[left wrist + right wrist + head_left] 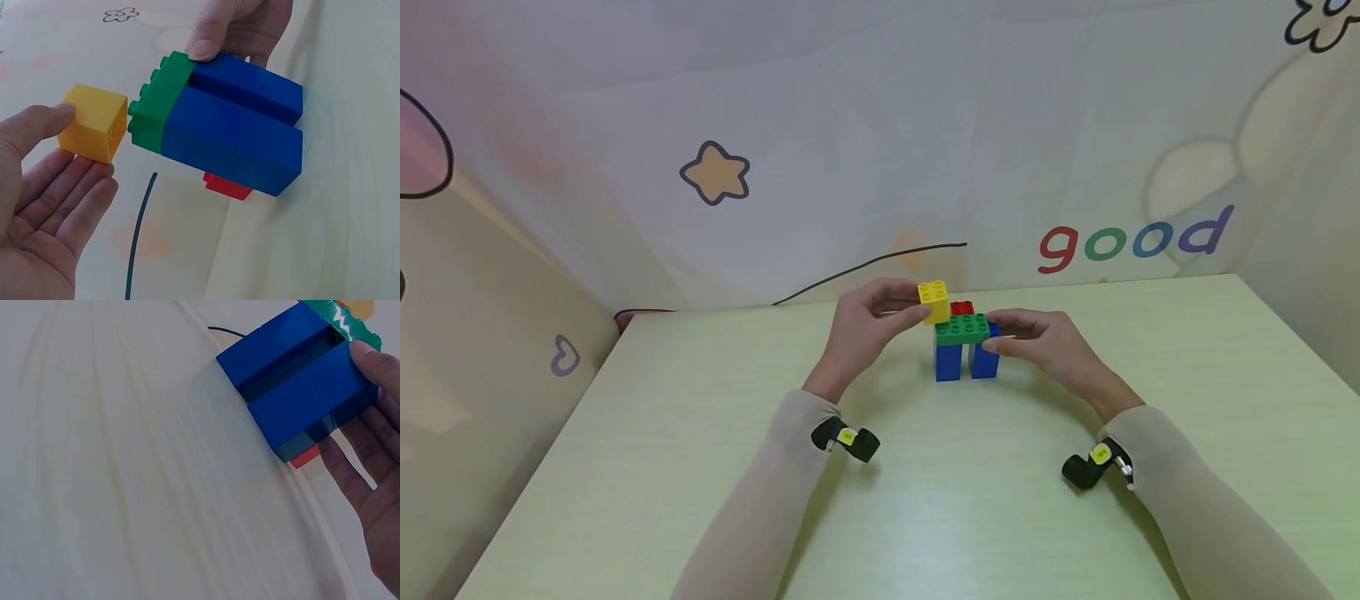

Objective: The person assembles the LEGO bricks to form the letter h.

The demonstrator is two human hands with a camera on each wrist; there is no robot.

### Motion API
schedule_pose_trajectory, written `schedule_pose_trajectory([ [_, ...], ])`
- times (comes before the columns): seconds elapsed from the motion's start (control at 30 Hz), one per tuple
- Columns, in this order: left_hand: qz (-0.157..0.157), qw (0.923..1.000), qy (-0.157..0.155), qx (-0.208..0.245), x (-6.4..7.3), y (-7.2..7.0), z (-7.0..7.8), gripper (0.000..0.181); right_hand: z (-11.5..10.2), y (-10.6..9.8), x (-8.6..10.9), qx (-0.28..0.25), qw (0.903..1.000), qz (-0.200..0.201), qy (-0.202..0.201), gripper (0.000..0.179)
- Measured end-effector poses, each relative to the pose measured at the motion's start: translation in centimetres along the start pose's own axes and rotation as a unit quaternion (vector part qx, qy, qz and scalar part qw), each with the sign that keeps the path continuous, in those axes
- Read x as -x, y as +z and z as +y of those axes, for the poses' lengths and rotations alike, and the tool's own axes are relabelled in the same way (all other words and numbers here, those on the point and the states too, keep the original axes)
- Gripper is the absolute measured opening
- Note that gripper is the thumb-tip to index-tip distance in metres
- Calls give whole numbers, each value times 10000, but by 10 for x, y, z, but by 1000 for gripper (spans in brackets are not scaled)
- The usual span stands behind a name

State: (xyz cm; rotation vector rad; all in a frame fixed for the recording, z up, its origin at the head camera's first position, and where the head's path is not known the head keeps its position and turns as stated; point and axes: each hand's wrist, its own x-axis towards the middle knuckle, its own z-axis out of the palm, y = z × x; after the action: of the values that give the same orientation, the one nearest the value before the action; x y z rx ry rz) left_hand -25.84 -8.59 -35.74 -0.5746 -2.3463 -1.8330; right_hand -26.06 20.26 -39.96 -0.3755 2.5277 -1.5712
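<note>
My left hand (868, 323) pinches a yellow toy brick (936, 310) between thumb and fingers, just above the left end of a green brick (962, 332). In the left wrist view, the yellow brick (94, 122) appears slightly apart from the green brick's studs. The green brick lies across two blue pillars (948, 363) of stacked bricks that stand upright on the table. With thumb and fingers, my right hand (1051, 340) grips the right pillar (312, 394) near its top. A red brick (962, 308) shows behind the structure, partly hidden by it.
The pale table (700, 467) runs back to a printed wall cloth (850, 150) close behind the bricks. Each sleeve carries a black wrist camera, one on the left (865, 445) and one on the right (1081, 472).
</note>
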Motion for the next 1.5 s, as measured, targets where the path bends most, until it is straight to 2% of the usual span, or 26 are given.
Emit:
schedule_pose_trajectory([
  [0.23, -171, 9998, 95, -10, 1, 5, 1, 31, -1, 0, 0, -9, 10000, -35, -61, 63],
  [0.53, -270, 9996, -57, -113, 2, 8, 3, 32, -1, 0, 0, 43, 10000, -40, -59, 63],
  [0.97, -320, 9993, -110, -170, 4, 9, 4, 32, 0, 0, -2, -47, 10000, -45, -30, 63],
  [1.5, -370, 9988, 88, -297, 4, 13, 3, 34, 4, -1, -4, -32, 10000, -37, 46, 65],
])
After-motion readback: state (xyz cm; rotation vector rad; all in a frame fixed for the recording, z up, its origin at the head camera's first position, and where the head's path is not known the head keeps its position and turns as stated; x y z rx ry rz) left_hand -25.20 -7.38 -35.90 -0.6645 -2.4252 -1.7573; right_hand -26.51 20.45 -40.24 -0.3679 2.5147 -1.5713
